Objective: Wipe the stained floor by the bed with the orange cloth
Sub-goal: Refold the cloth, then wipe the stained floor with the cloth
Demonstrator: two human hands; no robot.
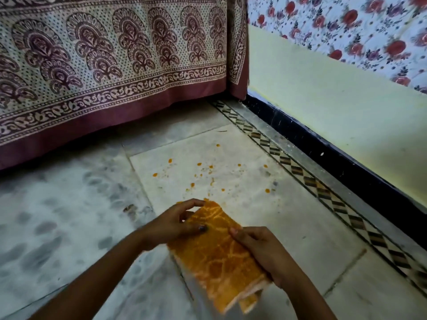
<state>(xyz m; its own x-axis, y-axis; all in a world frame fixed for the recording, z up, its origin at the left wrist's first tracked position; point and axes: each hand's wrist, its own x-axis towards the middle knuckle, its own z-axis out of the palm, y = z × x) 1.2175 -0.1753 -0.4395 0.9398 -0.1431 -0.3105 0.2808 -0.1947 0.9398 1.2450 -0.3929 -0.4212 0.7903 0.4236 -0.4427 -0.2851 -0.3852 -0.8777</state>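
Two hands (175, 224) grip folded, pale-veined orange cloth (217, 252).

We see open floor (233, 155) mid-frame; hanging bedspread (104, 65), upper left, and wall (323, 100), right, hem it in.

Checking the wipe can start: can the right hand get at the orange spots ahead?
Probably yes: the right hand holds the orange cloth just short of the spots, only bare floor between.

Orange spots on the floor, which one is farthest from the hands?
The lone spot highest in view, beyond all the others, toward the bed.
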